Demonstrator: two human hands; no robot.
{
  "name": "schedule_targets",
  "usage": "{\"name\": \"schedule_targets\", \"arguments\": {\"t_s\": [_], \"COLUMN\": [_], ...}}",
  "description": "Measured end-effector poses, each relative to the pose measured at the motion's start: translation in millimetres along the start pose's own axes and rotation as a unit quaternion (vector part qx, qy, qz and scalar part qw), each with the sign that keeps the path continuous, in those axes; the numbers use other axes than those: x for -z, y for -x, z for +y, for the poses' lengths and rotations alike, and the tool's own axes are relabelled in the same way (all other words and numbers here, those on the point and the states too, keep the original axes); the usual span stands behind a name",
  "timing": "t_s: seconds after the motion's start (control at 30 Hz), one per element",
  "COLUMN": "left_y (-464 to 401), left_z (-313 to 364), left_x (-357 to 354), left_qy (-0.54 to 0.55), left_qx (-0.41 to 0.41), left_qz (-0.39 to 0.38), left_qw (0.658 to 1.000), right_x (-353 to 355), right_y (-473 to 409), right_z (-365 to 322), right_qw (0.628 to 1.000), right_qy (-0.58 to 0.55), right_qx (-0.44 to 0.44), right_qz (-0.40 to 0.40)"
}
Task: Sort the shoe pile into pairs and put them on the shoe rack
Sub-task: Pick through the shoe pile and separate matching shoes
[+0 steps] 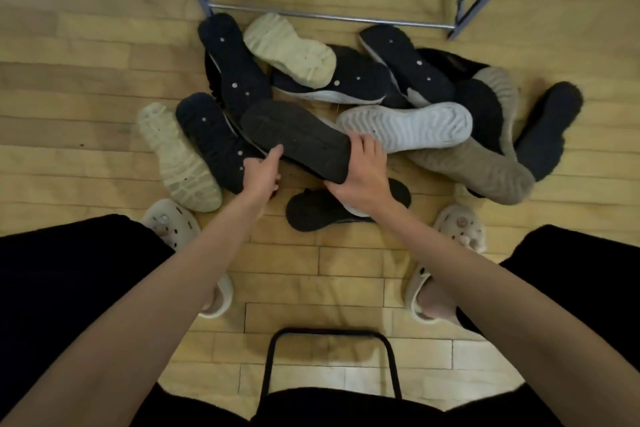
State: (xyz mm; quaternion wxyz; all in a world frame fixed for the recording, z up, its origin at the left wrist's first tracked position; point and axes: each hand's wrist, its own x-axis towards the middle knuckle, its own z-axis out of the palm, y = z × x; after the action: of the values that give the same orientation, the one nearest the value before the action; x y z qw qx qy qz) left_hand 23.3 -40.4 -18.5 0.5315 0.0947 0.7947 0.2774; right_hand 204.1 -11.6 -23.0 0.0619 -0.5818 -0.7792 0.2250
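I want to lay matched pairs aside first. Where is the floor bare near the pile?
Bare floor left of the shoe pile, a strip between the clogs by the stool frame, and under the shoe rack. Crowded where both hands hold the dark shoe.

Pale wooden plank floor [86, 55]; a black metal stool frame [330, 362] near the bottom edge; beige clogs [460, 227] worn on both feet
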Motion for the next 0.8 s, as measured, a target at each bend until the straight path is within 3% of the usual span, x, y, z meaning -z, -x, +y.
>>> {"name": "schedule_targets", "arguments": {"t_s": [0.1, 0.2, 0.3, 0.4, 0.47, 0.6, 0.7, 0.8], "left_y": [21, 43, 55, 59, 57, 45, 41, 36], "left_z": [5, 8, 10, 11, 12, 7, -3, -10], "left_x": [-6, -21, -33, -36, -31, -7, 14, 27], "left_qy": [0.053, 0.125, 0.116, 0.125, 0.133, 0.044, -0.010, -0.021], "left_qx": [0.029, -0.013, -0.071, -0.077, -0.071, -0.091, -0.105, -0.105], "left_qz": [-0.142, -0.219, -0.262, -0.244, -0.205, -0.144, -0.112, -0.089], "left_qw": [0.988, 0.967, 0.955, 0.959, 0.967, 0.984, 0.988, 0.990], "right_x": [9, 16, 23, 31, 41, 49, 40, 31], "right_y": [29, 52, 69, 82, 88, 90, 82, 71], "right_z": [1, 1, -2, 3, 15, 50, 69, 79], "right_qw": [0.997, 0.989, 0.983, 0.981, 0.982, 0.985, 0.976, 0.959], "right_qy": [-0.044, -0.086, -0.120, -0.163, -0.165, -0.021, 0.088, 0.123], "right_qx": [-0.055, -0.108, -0.131, -0.099, -0.031, 0.048, -0.004, -0.051], "right_qz": [0.041, 0.047, 0.039, -0.018, -0.090, -0.163, -0.200, -0.248]}}
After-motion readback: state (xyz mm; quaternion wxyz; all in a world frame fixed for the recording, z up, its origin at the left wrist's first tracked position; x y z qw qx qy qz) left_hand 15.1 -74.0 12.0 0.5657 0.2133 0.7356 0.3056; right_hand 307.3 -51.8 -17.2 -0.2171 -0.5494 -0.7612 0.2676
